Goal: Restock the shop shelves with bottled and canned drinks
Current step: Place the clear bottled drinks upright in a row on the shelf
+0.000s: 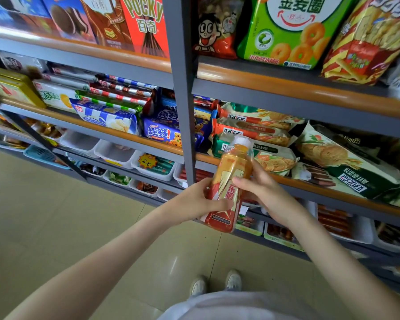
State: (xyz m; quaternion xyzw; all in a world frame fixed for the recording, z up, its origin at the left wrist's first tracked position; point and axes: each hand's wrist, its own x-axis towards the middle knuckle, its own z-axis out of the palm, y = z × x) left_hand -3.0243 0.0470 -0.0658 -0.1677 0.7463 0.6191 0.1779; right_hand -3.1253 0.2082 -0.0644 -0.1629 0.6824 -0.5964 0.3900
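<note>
Both hands, left (194, 199) and right (262, 192), gripped the bottle (231, 183); keeping it upright, label outward, seemed best for shelving.

Clear plastic bottle of orange drink (231, 185), white cap on, red-and-gold label, tilted with cap toward the shelves, held off the floor between both hands.

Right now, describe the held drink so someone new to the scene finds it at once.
Find the grey post mid-view. Just right of its lower end, the left hand and right hand grip a bottle in front of the biscuit shelf. It is the only drink in view: amber liquid, white cap, red-and-gold label.
</note>
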